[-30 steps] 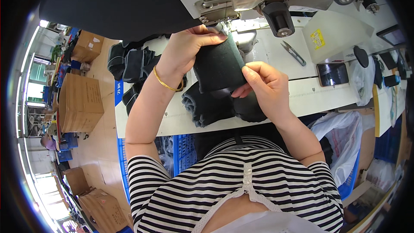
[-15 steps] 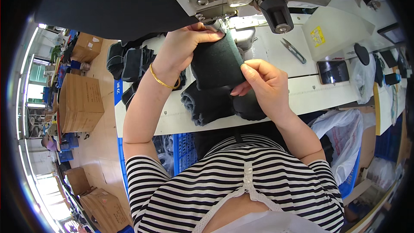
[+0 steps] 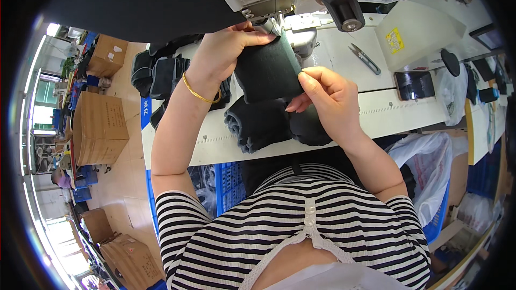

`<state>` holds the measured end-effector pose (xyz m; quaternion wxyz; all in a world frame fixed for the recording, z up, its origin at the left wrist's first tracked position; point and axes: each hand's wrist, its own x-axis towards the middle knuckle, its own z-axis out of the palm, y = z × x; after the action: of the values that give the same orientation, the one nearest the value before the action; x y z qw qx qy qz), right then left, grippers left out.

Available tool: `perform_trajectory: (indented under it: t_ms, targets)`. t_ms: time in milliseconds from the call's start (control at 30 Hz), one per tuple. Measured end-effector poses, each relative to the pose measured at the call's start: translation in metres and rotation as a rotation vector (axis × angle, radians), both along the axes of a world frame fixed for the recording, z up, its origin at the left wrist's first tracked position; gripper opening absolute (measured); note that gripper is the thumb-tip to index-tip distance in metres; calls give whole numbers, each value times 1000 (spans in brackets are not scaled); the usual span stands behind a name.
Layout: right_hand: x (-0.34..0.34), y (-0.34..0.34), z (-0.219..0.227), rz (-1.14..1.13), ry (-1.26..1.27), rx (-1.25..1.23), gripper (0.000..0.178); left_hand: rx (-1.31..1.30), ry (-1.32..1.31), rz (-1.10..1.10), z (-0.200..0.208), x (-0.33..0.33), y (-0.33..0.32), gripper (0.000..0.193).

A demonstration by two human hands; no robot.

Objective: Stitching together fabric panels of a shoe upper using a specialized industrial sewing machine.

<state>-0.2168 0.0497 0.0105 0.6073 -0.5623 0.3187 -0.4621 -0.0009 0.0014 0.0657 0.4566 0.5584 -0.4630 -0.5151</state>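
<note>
A dark fabric piece (image 3: 269,72) hangs between my hands, its upper edge at the needle area of a sewing machine (image 3: 279,19). My left hand (image 3: 231,43) pinches its upper left part close to the presser foot; some of those fingers are hidden behind the cloth and machine. With thumb and forefinger, my right hand (image 3: 328,96) grips the right edge of the same piece, lower down. Beneath it, a folded stack of dark fabric pieces (image 3: 258,126) lies at the table's front edge, with a rolled dark bundle (image 3: 309,126) beside it.
Bundles of dark fabric (image 3: 166,75) lie on the left of the white table (image 3: 215,147). Thread snips (image 3: 365,59) and a phone (image 3: 414,86) rest at the right. A plastic bag (image 3: 430,166) lines a blue basket below. Cardboard boxes (image 3: 99,129) stand on the floor at left.
The fabric piece has shifted slightly up and left along with both hands. My grip on it looks the same.
</note>
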Motion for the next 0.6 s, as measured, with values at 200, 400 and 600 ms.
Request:
perform_trajectory:
  t_ms: [200, 400, 600]
  targets:
    - [-3, 6, -1, 8, 37, 15, 21, -35, -50, -73, 0, 3, 3, 28]
    - [-7, 5, -2, 26, 45, 27, 22, 3, 3, -88, 2, 3, 2, 12]
    - [-6, 5, -3, 42, 36, 26, 22, -42, 54, -96, -3, 5, 4, 11]
